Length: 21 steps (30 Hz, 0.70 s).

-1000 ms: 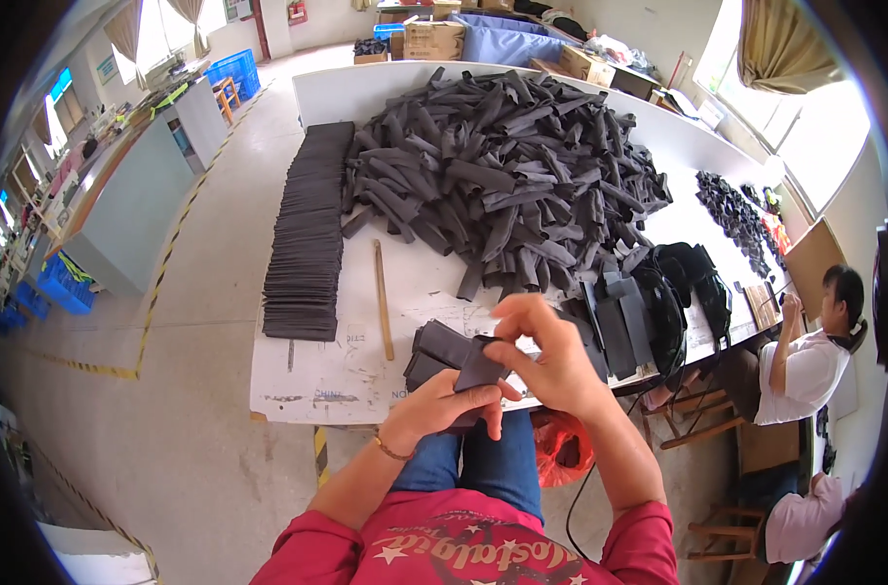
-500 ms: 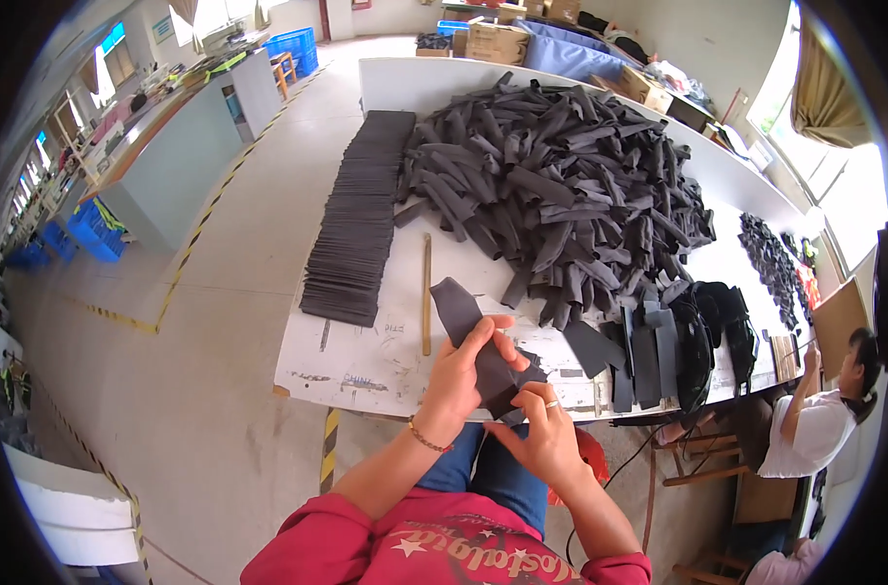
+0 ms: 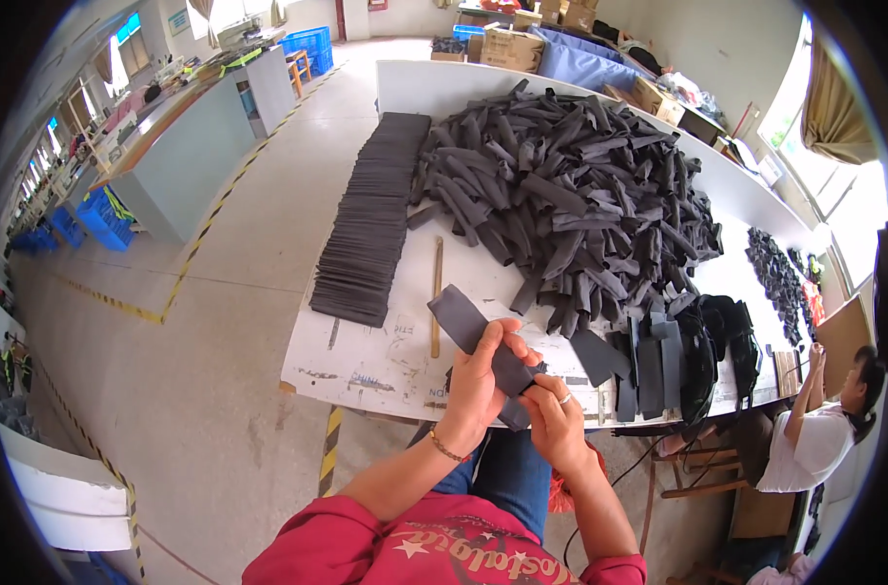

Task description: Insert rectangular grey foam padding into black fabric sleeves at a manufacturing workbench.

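A dark grey fabric strip (image 3: 456, 314), flat at its upper end, slants across between my hands above the table's front edge. My left hand (image 3: 478, 380) is closed around its middle, thumb on top. Against the lower part, the thumb and fingers of my right hand (image 3: 559, 421) pinch the fabric; a ring shows on one finger. Beyond my hands, a thin wooden stick (image 3: 437, 297) lies on the white table (image 3: 351, 363). Left of it runs a long, neat row of flat dark pieces (image 3: 374, 219). A large heap of loose, curled dark strips (image 3: 571, 195) covers the table's far middle.
Flat dark panels (image 3: 651, 369) and a glossy black bundle (image 3: 699, 346) lie to the right, near the front edge. A low white partition (image 3: 405, 83) borders the table's back. Another person (image 3: 814, 439) sits at the far right. Yellow-black tape (image 3: 210, 219) marks the floor.
My right hand has moved slightly up along the strip, and its fingers are more closed on it. The strip's lower end now shows below my fingers. The view has shifted a little.
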### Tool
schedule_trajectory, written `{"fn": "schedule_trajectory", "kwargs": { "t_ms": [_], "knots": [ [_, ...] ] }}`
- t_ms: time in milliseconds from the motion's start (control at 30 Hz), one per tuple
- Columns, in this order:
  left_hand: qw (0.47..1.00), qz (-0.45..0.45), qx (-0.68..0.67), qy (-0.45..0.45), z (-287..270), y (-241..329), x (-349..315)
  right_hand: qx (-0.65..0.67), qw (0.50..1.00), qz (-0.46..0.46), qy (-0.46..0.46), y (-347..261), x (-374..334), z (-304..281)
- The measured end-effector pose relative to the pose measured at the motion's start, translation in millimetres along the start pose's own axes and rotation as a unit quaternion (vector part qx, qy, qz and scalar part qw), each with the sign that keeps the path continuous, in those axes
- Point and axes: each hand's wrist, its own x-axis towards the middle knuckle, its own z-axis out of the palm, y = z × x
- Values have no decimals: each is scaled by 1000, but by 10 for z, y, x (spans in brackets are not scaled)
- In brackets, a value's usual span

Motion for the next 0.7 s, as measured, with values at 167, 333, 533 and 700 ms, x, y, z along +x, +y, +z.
{"fn": "schedule_trajectory", "kwargs": {
  "t_ms": [167,333,533,700],
  "knots": [
    [1000,12,-3,-1,5,-75,-1,2,1000,-2,-3,40,4,17],
    [999,27,-23,-1,-45,-138,-12,7,1000,-11,-6,56,23,30],
    [999,27,-15,40,-14,-158,-33,9,1000,-19,-6,68,44,21],
    [994,33,-24,99,14,71,85,30,999,-2,-36,93,43,6]
  ]
}}
